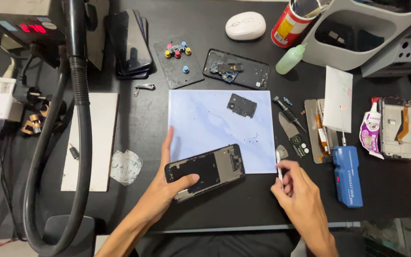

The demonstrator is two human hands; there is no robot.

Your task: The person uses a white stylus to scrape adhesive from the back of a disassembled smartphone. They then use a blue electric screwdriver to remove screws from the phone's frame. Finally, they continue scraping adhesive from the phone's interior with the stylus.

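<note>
Head view shows my left hand (167,190) in a firm grip on the opened black phone frame (204,171), at the pale blue work mat's (205,123) near edge; my right hand (297,192), beside that mat's corner, pinches a thin silver tool (278,167); I should keep the frame flat and the tip low.

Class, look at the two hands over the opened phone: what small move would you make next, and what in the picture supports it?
Probably bring the right hand leftward so the thin white tool it pinches reaches the opened phone. The left hand already steadies that phone at the edge of the pale blue mat, with its inner parts facing up, while the tool tip sits just beside the phone's right end, not touching it.
</note>
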